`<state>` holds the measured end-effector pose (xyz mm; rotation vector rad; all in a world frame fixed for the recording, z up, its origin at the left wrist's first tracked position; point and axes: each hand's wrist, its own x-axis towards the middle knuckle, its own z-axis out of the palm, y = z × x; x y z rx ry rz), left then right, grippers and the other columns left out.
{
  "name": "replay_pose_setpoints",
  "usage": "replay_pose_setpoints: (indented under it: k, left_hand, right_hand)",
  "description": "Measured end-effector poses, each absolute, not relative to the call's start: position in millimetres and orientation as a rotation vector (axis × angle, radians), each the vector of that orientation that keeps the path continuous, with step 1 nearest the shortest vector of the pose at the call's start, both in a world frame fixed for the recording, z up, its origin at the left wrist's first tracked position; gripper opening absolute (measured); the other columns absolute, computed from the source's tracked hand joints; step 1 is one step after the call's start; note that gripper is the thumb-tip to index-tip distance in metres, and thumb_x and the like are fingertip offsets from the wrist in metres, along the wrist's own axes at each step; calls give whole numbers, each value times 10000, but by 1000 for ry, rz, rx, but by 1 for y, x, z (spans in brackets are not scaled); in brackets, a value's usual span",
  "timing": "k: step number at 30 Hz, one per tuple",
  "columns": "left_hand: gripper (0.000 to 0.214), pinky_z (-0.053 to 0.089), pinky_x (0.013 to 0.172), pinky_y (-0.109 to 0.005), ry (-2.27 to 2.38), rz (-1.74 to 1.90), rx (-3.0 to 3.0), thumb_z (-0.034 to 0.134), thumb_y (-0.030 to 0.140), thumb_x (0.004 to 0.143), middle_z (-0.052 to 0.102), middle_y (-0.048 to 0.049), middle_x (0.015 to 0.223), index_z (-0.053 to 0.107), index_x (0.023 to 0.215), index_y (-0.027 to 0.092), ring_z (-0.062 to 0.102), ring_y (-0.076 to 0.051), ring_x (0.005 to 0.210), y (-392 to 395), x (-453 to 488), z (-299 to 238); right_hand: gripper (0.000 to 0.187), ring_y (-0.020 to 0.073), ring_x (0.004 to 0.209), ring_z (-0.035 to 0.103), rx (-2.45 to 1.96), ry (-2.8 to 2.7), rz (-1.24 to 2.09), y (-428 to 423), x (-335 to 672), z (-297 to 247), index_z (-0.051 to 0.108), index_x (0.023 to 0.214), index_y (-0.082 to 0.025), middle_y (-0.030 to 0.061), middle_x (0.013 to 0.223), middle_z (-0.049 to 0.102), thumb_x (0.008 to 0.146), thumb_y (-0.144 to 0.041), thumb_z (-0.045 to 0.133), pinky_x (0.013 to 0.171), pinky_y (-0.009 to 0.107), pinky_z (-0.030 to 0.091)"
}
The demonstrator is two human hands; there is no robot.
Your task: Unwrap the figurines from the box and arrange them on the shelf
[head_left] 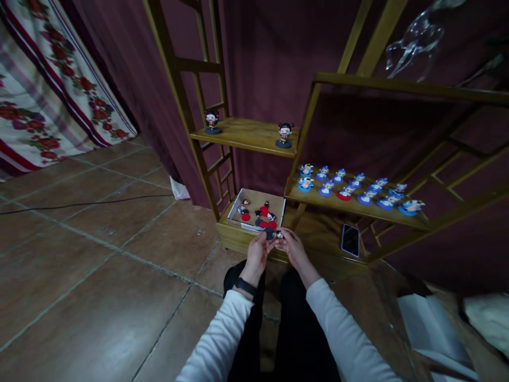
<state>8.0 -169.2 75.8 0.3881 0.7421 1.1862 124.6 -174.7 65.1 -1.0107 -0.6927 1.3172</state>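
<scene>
My left hand (pixel 257 253) and my right hand (pixel 293 248) meet in front of me, both closed around a small dark figurine (pixel 272 233) with a round base. They hover just in front of a shallow cardboard box (pixel 278 200) on the lowest wooden shelf, which holds several small red and black figurines (pixel 263 213). Two more of the same figurines, one (pixel 212 121) at the left and one (pixel 284 135) at the right, stand upright on the middle shelf above.
A row of several blue figurines (pixel 353 189) lines the right shelf. A phone (pixel 350 240) lies on the bottom board at the right. Brown tiled floor (pixel 99 254) spreads to the left, with a black cable across it. White papers (pixel 433 329) lie at the lower right.
</scene>
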Motion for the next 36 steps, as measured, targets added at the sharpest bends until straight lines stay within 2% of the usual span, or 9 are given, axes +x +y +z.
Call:
replay_pose_setpoints:
  k: [5,11,14,19,27,31,36]
  left_hand:
    - [115,531,755,-350,745,1127,406,570,172,793,687,-129,801,608,848,79,666,-189,706,-190,13,74]
    - [76,538,654,-287,766,1067,398,524,135,812,665,-95,699,582,797,89,643,-148,602,-198,10,61]
    - [81,534,626,-279,780,1034,411,514,133,815,655,-89,672,579,796,88,633,-143,574,-200,10,57]
    - [90,536,675,-306,790,996,405,513,139,816,664,-108,728,584,834,88,647,-163,641,-199,10,52]
    - [63,511,777,-292,793,995,429,550,107,793,665,-84,778,611,806,97,630,-124,680,-194,3,41]
    - [70,494,817,-310,763,1009,454,567,137,792,672,-99,841,624,804,99,634,-140,751,-195,4,37]
    - [74,494,787,-310,761,1086,474,614,179,761,665,-79,789,627,774,107,630,-148,750,-197,10,34]
  right_hand:
    - [309,111,546,584,-1124,-841,1163,-195,127,58,626,885,-207,-10,724,632,686,-441,658,527,252,520]
    - [363,121,630,611,-1104,-819,1228,-212,130,42,604,912,-206,-20,743,618,613,-372,726,637,279,541]
    - [383,130,610,611,-1132,-810,1223,-214,130,36,593,912,-204,-17,741,621,598,-377,728,623,291,539]
    - [338,139,553,585,-1241,-918,1113,-208,130,26,593,882,-202,-5,719,626,627,-403,684,541,279,506]
    - [266,198,775,605,-1485,-1305,729,-204,133,19,631,871,-199,32,816,662,695,-395,597,718,307,472]
    - [269,203,799,604,-1567,-1328,652,-203,129,17,631,888,-207,40,846,668,711,-400,571,729,304,459]
    - [240,205,771,609,-1646,-1298,635,-202,125,17,632,866,-213,36,812,671,719,-390,564,723,306,452]
